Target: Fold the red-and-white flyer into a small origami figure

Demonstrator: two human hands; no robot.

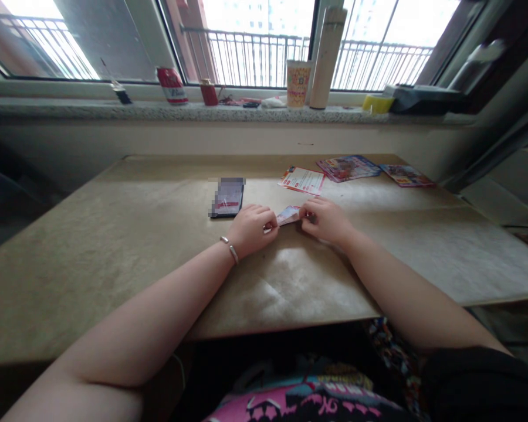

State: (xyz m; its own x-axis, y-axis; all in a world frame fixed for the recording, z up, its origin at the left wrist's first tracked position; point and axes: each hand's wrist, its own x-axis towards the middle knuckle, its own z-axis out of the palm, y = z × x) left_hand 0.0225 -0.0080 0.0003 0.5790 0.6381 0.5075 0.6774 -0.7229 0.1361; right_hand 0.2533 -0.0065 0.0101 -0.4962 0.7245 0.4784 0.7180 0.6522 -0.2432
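Observation:
Between my two hands is a small piece of printed paper or card (288, 215), pale with bluish and reddish print; its exact kind is too small to tell. My left hand (256, 227), with a silver bangle at the wrist, pinches its left end. The right end is pinched by the curled fingers of my right hand (323, 218). A phone (229, 197) lies just beyond my left hand, its screen partly blurred out. Past the held card, a white sheet with a red border and printed text (303, 180) rests on the table.
Colourful printed packets (349, 167) lie at the table's back right, with another printed piece (406, 175) beside them. On the windowsill (149, 111) stand a red can (172, 86), a red bottle (209, 92), a paper cup (298, 85), a tall cylinder (328, 58) and a yellow object (377, 104).

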